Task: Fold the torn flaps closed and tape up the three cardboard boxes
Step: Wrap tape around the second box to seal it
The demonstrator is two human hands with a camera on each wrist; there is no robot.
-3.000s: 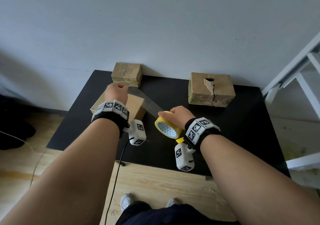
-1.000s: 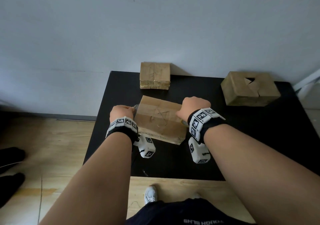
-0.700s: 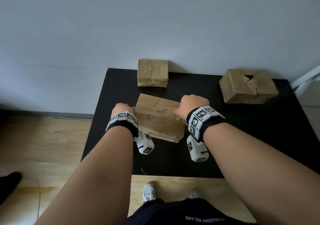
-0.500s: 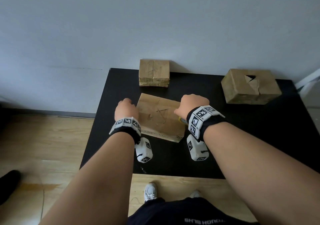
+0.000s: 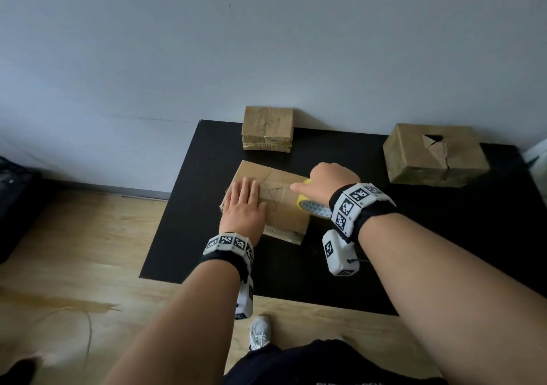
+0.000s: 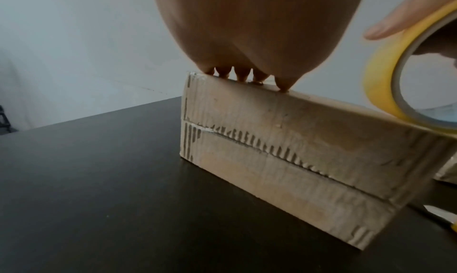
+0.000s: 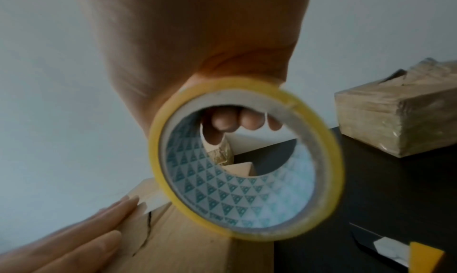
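Observation:
A cardboard box (image 5: 282, 207) (image 6: 284, 140) lies at the near middle of the black table (image 5: 414, 236). My left hand (image 5: 244, 204) (image 6: 247, 32) lies flat on its top, fingers straight. My right hand (image 5: 328, 181) grips a yellow tape roll (image 5: 310, 205) (image 7: 247, 169) (image 6: 405, 77) at the box's right end, index finger stretched over the top. In the right wrist view my fingers (image 7: 223, 122) curl through the roll's core. A small taped box (image 5: 268, 128) stands at the back. A larger box (image 5: 435, 155) (image 7: 395, 109) with a torn hole sits at the back right.
A utility knife (image 7: 393, 253) with a yellow handle lies on the table to the right of the near box. The wall (image 5: 266, 44) rises right behind the table. Wooden floor (image 5: 74, 251) and my shoes (image 5: 259, 333) show below the front edge.
My left hand has left the box's left end and now lies flat on its top. My right hand has come up at the right end, so the tape roll shows again.

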